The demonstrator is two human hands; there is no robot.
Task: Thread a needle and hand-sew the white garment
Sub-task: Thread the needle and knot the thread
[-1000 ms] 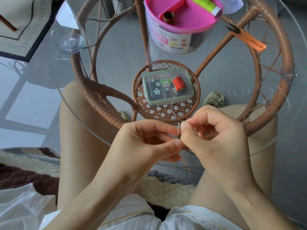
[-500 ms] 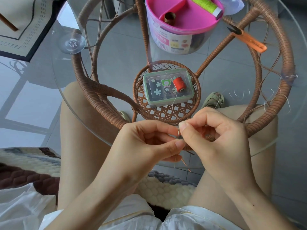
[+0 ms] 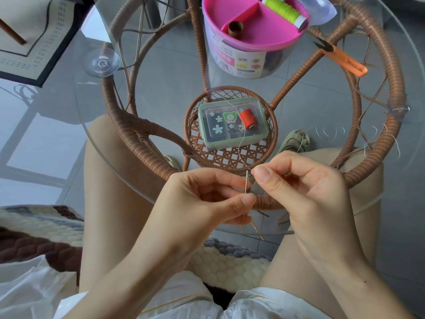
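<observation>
My left hand [image 3: 207, 199] pinches a thin steel needle [image 3: 247, 184] upright between thumb and forefinger, eye end up. My right hand [image 3: 303, 192] pinches the end of a pale thread [image 3: 241, 137] right beside the needle's eye. The thread curves up from my fingers over the small sewing box. Whether it passes through the eye I cannot tell. The white garment [image 3: 32, 286] lies bunched at the lower left and across my lap [image 3: 253, 302].
A round glass tabletop [image 3: 161, 72] on a wicker frame [image 3: 377, 93] stands over my knees. On it sit a green-lidded box [image 3: 232, 125] with an orange spool [image 3: 248, 118], a pink-topped tub [image 3: 253, 31] with green thread, and orange snips [image 3: 342, 59].
Both hands stay close together at the needle. My right fingertips have shifted slightly against the needle's eye end.
</observation>
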